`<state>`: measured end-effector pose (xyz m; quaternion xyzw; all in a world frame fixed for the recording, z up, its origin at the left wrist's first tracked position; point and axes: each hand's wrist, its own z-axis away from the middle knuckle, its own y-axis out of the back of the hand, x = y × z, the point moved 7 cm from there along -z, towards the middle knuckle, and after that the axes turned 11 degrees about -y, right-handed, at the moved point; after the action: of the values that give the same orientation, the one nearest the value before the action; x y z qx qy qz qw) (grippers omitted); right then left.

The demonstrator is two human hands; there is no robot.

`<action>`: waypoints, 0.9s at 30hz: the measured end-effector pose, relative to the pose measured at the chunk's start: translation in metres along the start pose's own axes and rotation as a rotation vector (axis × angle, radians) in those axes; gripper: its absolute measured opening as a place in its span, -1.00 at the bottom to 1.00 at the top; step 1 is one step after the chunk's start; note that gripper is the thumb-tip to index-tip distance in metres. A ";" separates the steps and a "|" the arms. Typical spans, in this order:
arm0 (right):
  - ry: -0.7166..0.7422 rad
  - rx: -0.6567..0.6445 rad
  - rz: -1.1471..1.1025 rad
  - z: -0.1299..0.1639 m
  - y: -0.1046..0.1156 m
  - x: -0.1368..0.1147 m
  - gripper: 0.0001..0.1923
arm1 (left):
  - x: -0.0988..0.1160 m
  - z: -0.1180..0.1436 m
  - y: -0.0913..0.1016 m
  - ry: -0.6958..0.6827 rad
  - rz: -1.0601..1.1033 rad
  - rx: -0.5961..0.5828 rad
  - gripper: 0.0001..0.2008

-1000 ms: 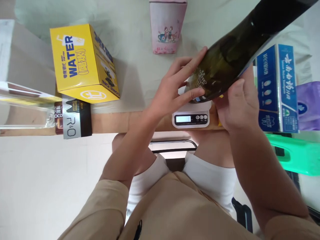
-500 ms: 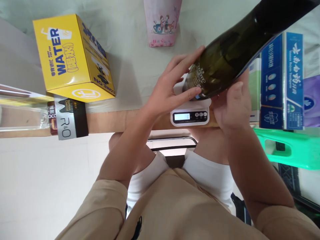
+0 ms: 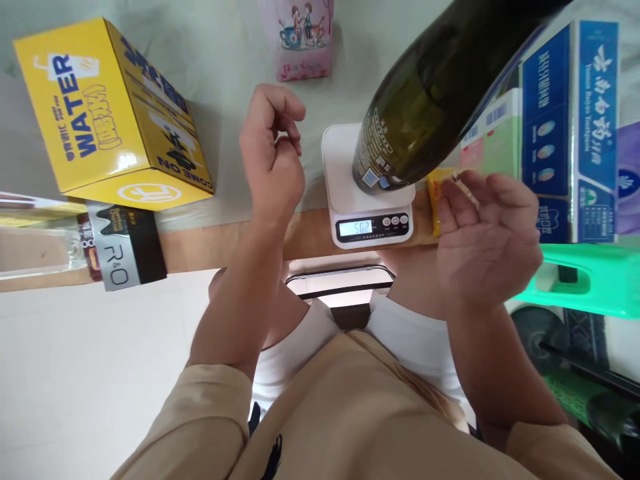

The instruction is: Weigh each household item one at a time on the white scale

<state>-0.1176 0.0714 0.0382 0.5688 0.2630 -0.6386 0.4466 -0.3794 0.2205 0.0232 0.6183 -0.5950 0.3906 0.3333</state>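
A dark green glass bottle (image 3: 425, 100) stands on the white platform of a digital kitchen scale (image 3: 336, 170), its neck running out past the top edge. The scale's display (image 3: 356, 228) is lit with a number starting with 5. My left hand (image 3: 274, 150) hovers left of the scale, its fingers curled in and nothing visible in them. To the right of the scale is my right hand (image 3: 487, 230), palm turned up and fingers loosely bent apart. It holds nothing and overlaps the view of a small yellow packet (image 3: 436, 200). Neither hand touches the bottle.
On the left stand a yellow WATER box (image 3: 100, 113) and a black-and-silver R&O box (image 3: 120, 247) at the table edge. A pink patterned box (image 3: 305, 40) is at the back. Blue toothpaste boxes (image 3: 593, 133) stand right, above a green plastic stool (image 3: 600, 280).
Both hands have let go of the bottle and moved apart, left and right. The bottle now rests on the scale, whose display shows digits. The view has shifted slightly.
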 end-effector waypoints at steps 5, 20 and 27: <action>0.078 -0.062 0.019 -0.002 -0.006 -0.017 -0.49 | -0.002 0.008 -0.002 0.107 0.006 0.043 -0.71; 0.209 -0.051 -0.226 -0.002 0.005 -0.028 -0.56 | -0.001 -0.004 -0.016 -0.080 -0.035 -0.071 -0.67; 0.394 -0.123 -0.119 -0.008 -0.004 -0.060 -0.51 | -0.010 -0.001 -0.022 -0.002 0.012 -0.141 -0.42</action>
<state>-0.1203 0.0962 0.0934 0.6378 0.4170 -0.5230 0.3819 -0.3576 0.2274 0.0161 0.5900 -0.6251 0.3492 0.3731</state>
